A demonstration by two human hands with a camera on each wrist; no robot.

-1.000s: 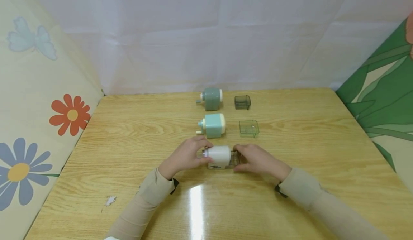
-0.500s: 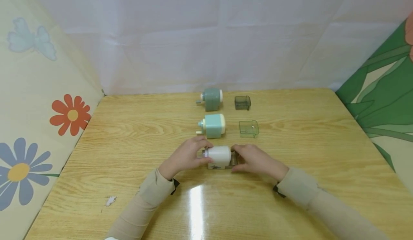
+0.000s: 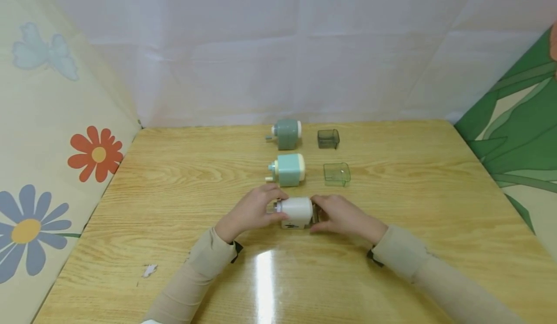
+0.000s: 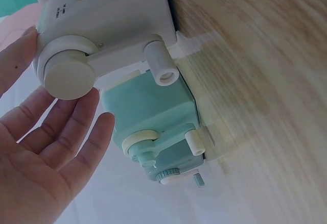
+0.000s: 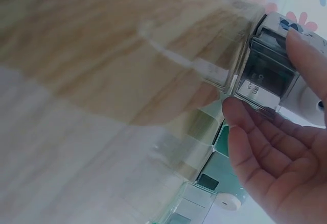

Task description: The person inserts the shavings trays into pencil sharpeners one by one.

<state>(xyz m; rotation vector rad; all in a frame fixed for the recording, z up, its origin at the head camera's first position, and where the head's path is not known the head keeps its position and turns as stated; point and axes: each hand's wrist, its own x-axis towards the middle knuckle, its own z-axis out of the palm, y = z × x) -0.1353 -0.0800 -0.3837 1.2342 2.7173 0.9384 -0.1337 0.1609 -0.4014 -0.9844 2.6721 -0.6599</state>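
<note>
A white pencil sharpener (image 3: 298, 210) with a printed pattern stands on the table between both hands. My left hand (image 3: 249, 215) holds it at its crank end, thumb and fingers on opposite sides; the crank (image 4: 125, 55) shows in the left wrist view. On the other end, my right hand (image 3: 344, 217) pinches the clear smoky shavings drawer (image 5: 266, 73), which sits most of the way inside the sharpener. Fingers hide part of this drawer in the head view. Behind stand a light turquoise sharpener (image 3: 289, 170) and a dark teal sharpener (image 3: 287, 134).
A green-tinted clear drawer (image 3: 336, 174) lies right of the turquoise sharpener, and a dark grey clear drawer (image 3: 328, 139) right of the teal one. All are on a wooden table (image 3: 196, 159). A white sheet (image 3: 217, 63) hangs behind, with painted panels at both sides.
My right hand has moved slightly left, pushing the smoky drawer deeper into the white sharpener. The left hand keeps its hold in the same place.
</note>
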